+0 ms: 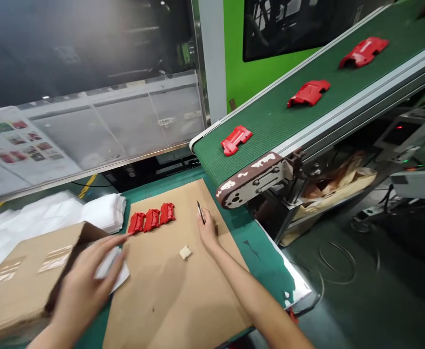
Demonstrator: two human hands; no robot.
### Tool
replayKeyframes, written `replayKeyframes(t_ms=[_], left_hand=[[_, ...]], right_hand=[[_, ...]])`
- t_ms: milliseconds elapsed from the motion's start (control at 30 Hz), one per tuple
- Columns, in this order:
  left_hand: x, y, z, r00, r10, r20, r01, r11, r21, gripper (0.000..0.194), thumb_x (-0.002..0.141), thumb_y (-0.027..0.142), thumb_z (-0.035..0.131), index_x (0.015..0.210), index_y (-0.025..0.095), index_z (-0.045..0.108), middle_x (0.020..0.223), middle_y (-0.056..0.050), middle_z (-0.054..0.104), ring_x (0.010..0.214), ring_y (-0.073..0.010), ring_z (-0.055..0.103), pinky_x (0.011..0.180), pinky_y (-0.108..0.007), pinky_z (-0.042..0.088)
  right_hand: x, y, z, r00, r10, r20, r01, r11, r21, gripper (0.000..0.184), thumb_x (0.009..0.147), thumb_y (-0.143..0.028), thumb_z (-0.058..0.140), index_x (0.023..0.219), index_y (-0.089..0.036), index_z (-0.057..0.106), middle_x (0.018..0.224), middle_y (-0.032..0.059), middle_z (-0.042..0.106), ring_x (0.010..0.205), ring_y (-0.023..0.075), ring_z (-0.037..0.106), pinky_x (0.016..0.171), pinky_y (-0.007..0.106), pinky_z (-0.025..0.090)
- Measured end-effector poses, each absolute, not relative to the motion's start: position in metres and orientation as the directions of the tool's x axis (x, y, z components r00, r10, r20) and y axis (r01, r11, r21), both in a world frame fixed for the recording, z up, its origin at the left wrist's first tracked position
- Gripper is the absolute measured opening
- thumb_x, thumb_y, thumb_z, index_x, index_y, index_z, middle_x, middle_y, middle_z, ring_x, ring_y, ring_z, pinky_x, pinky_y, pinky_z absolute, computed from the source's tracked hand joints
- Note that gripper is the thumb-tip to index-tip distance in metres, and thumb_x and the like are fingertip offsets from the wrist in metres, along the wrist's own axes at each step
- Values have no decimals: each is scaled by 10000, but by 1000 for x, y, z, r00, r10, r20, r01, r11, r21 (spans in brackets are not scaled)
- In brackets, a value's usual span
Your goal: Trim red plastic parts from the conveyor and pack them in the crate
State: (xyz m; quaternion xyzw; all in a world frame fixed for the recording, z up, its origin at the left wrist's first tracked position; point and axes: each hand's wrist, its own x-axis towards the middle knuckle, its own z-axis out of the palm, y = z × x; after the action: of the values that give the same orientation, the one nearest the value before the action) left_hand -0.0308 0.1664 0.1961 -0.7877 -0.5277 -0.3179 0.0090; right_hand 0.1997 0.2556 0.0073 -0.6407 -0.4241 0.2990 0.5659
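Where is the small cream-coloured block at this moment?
In the head view, the block lies on the cardboard sheet, left of the right hand and nearer the wearer than the row of three red parts.

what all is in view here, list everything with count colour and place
table: 1, green, lower middle
cardboard: 1, brown, on the table
row parts: 3, red, far left of the cardboard
block: 1, cream, mid-cardboard
belt: 1, green, sloping up rightward
belt parts: 4, red, along the belt, topmost cut off
box: 1, brown, lower left
wraps: count unclear, white, behind the box
paper: count unclear, white, right of the box
picture sheet: 1, white with coloured pictures, far left
machine: 1, green and grey, behind the belt
carton or bag: 1, brown, under the belt
tool: 1, dark, above the cardboard
right hand: 1, bare, gripping the tool
left hand: 1, bare, open, by the paper
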Motion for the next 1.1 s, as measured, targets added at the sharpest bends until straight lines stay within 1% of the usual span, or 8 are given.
replayKeyframes(t_ms=[200,400,500,667,767,967,1033,1100], left_hand=[[161,283,201,379,801,464,504,-599,622,425,855,462,535,1187,198,553,1208,-118,637,1138,-262,611,993,-430,491],[262,356,225,399,784,476,479,-621,620,781,767,531,693,1377,138,405,1444,-223,461,1377,-350,408,1123,-508,332],[272,366,223,434,783,445,493,-620,610,787,733,557,722,1350,141,463,1374,-229,544,1306,-391,484,1092,-572,335],[247,357,218,423,758,497,509,-652,561,795,739,447,752,1398,156,417,1290,-163,612,1213,-313,571,1084,-491,378],[211,334,216,441,676,590,558,-722,410,876,698,358,803,1437,195,360,1277,-120,625,1226,-305,563,1171,-572,228],[97,245,208,621,135,772,558,-768,-315,809,859,192,664,1523,180,201,1326,-134,621,1302,-224,544,1227,-434,196],[57,206,196,619,79,782,558,-745,-366,826,850,168,678,1529,207,209,1265,-98,672,1271,-200,577,1224,-389,224],[27,164,172,470,195,861,625,-762,-169,813,827,189,709,1505,292,273,1235,-60,693,1228,-202,613,1199,-407,300]], right_hand=[[200,268,3,512,848,133,98,96,-991,281,850,-398,397,980,-218,569,934,71,691,864,205,648,762,303,508],[193,274,-3,528,836,149,58,140,-988,167,791,-341,445,874,-233,541,813,44,668,741,192,632,694,293,507],[192,274,-4,527,837,150,67,135,-989,155,788,-345,447,849,-234,538,777,37,656,713,194,619,676,298,498],[193,276,-6,525,841,130,86,99,-991,119,788,-355,458,813,-253,515,765,14,650,712,196,608,678,303,489],[194,277,-7,510,852,120,99,80,-992,134,814,-387,459,800,-260,503,746,3,637,706,194,604,658,300,482],[199,266,-8,440,887,140,182,65,-981,340,920,-510,448,798,-202,524,688,-21,572,630,134,550,647,288,451],[200,260,-6,393,906,157,218,74,-973,425,942,-561,323,792,-218,524,657,-8,577,601,149,542,603,283,439],[199,253,-3,333,925,181,256,96,-962,501,932,-606,218,793,-234,524,673,21,611,611,173,559,577,285,433]])
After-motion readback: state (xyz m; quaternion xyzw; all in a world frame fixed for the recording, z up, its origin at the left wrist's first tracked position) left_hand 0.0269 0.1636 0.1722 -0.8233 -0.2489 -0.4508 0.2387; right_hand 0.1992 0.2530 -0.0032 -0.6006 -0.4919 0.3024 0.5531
